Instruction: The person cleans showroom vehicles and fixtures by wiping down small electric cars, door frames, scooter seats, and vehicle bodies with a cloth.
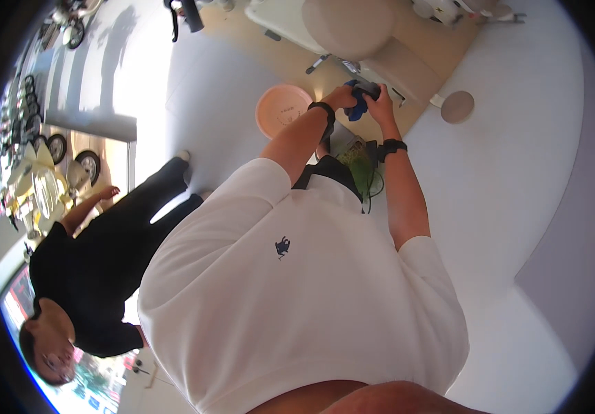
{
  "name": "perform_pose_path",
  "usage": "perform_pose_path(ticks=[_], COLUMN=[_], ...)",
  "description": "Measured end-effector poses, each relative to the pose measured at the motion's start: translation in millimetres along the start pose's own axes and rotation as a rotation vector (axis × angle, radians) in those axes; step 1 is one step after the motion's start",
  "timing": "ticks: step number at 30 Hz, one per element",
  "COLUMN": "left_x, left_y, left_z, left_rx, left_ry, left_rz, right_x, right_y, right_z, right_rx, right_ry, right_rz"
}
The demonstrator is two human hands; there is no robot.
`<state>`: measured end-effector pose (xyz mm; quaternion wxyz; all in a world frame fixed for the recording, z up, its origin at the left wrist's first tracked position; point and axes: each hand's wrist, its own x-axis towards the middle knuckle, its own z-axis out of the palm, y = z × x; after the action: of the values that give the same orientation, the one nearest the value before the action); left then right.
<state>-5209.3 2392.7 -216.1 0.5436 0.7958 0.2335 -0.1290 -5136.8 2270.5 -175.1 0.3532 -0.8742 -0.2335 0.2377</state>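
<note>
Both my arms reach forward, each with a dark band at the wrist. My left hand (342, 98) is closed on a bunched blue cloth (357, 109). My right hand (380, 109) is closed around the near side of a dark, rounded piece (366, 90); whether it is a handlebar grip I cannot tell. The cloth lies against that piece, between my hands. Just beyond them is a beige scooter (408, 72), with a chrome lever (318, 64) and a round beige mirror (457, 107). Some of my fingers are hidden.
A pink basin (270, 114) is on the floor left of my hands. Below them is a green-and-dark item (361, 165) with a cable. A person in black (97, 269) stands at my left. Several two-wheelers (56, 148) stand beyond. Another black handlebar grip (190, 15) shows at the top.
</note>
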Motion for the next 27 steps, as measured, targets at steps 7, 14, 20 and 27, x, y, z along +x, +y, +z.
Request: perform_pose_path(ticks=[7,14,20,27], left_x=[-23,-161,-257,-303], left_y=[80,210,271,302], left_z=[73,121,149,190], left_rx=[0.397,0.076,-0.138,-0.212], left_ry=[-0.140,-0.640,-0.898,-0.911], left_rz=[0.397,0.882,1.217,1.509], right_x=[-140,-296,-383,-451], right_y=[-11,-58,-103,-116], right_z=[-77,-137,-166,-183], right_rx=[-0.108,-0.507,-0.702,-1.030], right_ry=[0.673,1.252,1.636,1.812], right_rz=[0.157,0.154,0.293,0.400])
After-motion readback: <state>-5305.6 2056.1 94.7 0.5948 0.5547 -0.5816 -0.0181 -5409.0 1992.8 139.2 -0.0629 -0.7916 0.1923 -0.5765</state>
